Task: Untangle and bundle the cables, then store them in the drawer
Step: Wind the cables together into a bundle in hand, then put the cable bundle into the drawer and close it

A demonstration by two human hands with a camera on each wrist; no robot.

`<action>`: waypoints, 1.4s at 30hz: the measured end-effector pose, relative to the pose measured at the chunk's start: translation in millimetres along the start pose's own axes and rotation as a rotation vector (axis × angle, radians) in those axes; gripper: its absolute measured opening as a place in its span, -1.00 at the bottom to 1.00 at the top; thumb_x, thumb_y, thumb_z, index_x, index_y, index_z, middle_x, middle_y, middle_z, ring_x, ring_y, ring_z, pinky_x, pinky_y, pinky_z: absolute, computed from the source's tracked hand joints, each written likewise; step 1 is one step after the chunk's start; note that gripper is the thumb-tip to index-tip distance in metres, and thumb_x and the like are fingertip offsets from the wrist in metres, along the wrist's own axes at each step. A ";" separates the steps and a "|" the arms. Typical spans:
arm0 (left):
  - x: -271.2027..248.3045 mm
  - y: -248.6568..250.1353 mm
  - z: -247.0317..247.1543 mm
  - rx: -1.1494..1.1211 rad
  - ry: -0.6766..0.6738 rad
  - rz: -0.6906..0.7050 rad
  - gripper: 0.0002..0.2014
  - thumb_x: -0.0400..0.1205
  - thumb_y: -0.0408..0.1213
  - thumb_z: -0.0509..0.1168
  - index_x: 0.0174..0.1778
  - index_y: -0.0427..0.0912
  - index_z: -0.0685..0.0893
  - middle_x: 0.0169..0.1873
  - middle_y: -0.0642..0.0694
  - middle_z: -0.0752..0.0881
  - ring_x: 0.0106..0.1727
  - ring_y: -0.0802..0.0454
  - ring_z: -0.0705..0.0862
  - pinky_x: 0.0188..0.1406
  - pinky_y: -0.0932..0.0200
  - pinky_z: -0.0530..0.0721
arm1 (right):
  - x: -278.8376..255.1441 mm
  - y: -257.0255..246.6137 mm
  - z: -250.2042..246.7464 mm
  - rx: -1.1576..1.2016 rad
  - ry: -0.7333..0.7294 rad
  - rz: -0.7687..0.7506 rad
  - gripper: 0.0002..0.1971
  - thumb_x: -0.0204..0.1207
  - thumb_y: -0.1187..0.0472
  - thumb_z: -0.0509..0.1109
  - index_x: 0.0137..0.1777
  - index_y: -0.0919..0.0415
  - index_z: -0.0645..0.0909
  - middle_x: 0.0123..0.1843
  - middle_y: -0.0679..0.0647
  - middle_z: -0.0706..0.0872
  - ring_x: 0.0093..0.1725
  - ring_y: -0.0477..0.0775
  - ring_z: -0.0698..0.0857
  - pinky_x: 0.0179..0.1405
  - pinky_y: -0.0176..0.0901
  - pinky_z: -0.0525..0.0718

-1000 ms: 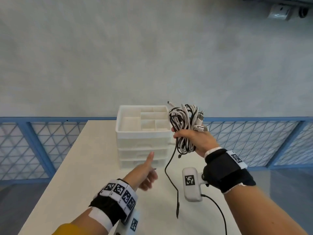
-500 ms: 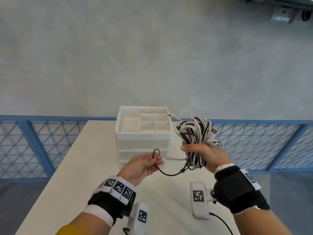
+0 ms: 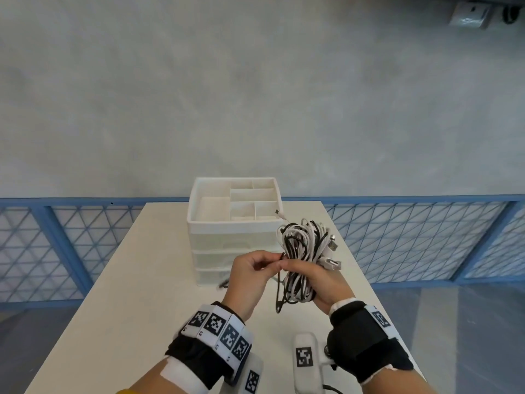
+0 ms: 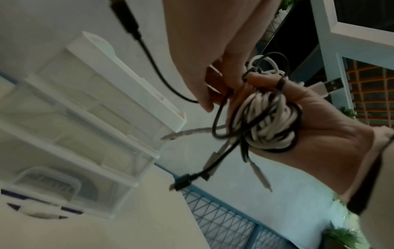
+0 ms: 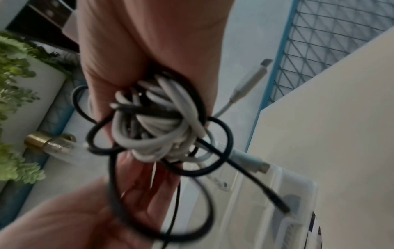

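A tangled bundle of white and black cables (image 3: 302,251) hangs above the table, gripped round its middle by my right hand (image 3: 318,280). The same cable bundle (image 4: 266,118) fills the palm in the left wrist view, and the bundle (image 5: 157,121) shows close up in the right wrist view. My left hand (image 3: 252,268) pinches a loose black cable (image 4: 149,55) right beside the bundle. USB plugs (image 3: 332,263) stick out to the right. A white drawer unit (image 3: 227,237) stands behind the hands, its drawers closed and its top tray divided into compartments.
The white table (image 3: 127,294) runs from me to the drawer unit, with bare surface on the left. A blue mesh railing (image 3: 71,240) borders the far edge and both sides. Beyond it lies grey floor.
My left hand rose from the table, caught the dangling black cable and brought it up against the bundle. My right hand lowered the bundle and moved it slightly right.
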State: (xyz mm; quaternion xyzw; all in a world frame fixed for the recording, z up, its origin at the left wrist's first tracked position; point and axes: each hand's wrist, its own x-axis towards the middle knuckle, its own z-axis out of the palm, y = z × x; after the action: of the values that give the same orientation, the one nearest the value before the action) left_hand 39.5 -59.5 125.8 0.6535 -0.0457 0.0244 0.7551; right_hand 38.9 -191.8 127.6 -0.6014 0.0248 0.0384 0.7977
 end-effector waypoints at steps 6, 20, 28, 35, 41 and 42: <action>1.1 6.6 -1.1 0.258 -0.033 0.169 -0.70 0.41 -0.54 0.43 -0.36 0.03 0.74 -0.36 0.08 0.72 -0.31 0.32 0.69 -0.16 0.37 0.62 | -2.3 5.7 0.0 -0.010 0.017 -0.048 -0.63 0.19 0.36 0.56 0.04 0.41 0.73 0.03 0.29 0.82 0.06 0.18 0.79 0.00 -0.13 0.73; 11.1 -5.4 -13.1 0.419 -0.167 0.016 -0.75 0.62 -0.40 0.22 -0.31 -0.08 0.70 -0.42 -0.02 0.66 -0.51 0.25 0.53 -0.36 0.27 0.53 | 0.0 -5.9 -22.4 0.107 -0.023 0.064 -0.84 0.13 0.32 0.50 -0.28 0.32 0.64 -0.41 0.14 0.64 -0.44 -0.01 0.65 -0.46 -0.20 0.62; 25.6 3.8 9.0 0.197 -0.009 0.061 -0.82 0.56 -0.59 0.24 -0.27 -0.30 0.66 -0.53 -0.08 0.67 -0.57 0.26 0.64 -0.46 0.38 0.67 | 13.0 15.7 -18.4 0.045 -0.052 0.101 -0.60 0.11 0.34 0.51 0.01 0.41 0.75 -0.02 0.24 0.83 -0.01 0.16 0.80 -0.06 -0.09 0.72; 40.7 -13.8 -7.3 0.314 -0.079 -0.108 -0.84 0.48 -0.44 0.40 -0.19 -0.06 0.74 -0.11 -0.09 0.69 -0.15 0.04 0.62 -0.16 0.24 0.55 | 18.1 15.6 -24.2 -0.069 -0.026 0.163 -0.97 0.31 0.45 0.50 -0.31 0.35 0.75 -0.32 0.25 0.75 -0.34 0.12 0.73 -0.28 -0.07 0.71; 80.7 -39.3 -50.4 -0.436 0.289 -0.582 -0.84 0.56 -0.62 0.14 -0.27 -0.31 0.48 -0.39 -0.19 0.57 -0.36 0.00 0.52 -0.50 0.22 0.52 | 35.1 6.0 -30.3 -0.243 0.086 0.086 -0.84 0.24 0.44 0.54 -0.18 0.41 0.70 -0.37 0.24 0.76 -0.39 0.13 0.75 -0.28 -0.04 0.73; 87.7 -43.3 -57.5 -0.495 0.349 -0.627 -0.80 0.55 -0.64 0.09 -0.31 -0.31 0.45 -0.45 -0.19 0.54 -0.41 0.00 0.48 -0.58 0.24 0.52 | 37.7 3.3 -30.7 -0.273 0.080 0.072 -0.77 0.22 0.43 0.56 -0.12 0.42 0.69 -0.35 0.24 0.77 -0.36 0.12 0.76 -0.30 -0.07 0.71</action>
State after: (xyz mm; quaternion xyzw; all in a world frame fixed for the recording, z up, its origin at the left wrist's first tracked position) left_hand 133.1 -10.9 83.8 0.4211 0.2788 -0.1078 0.8563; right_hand 76.3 -219.3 112.7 -0.7039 0.0728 0.0460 0.7050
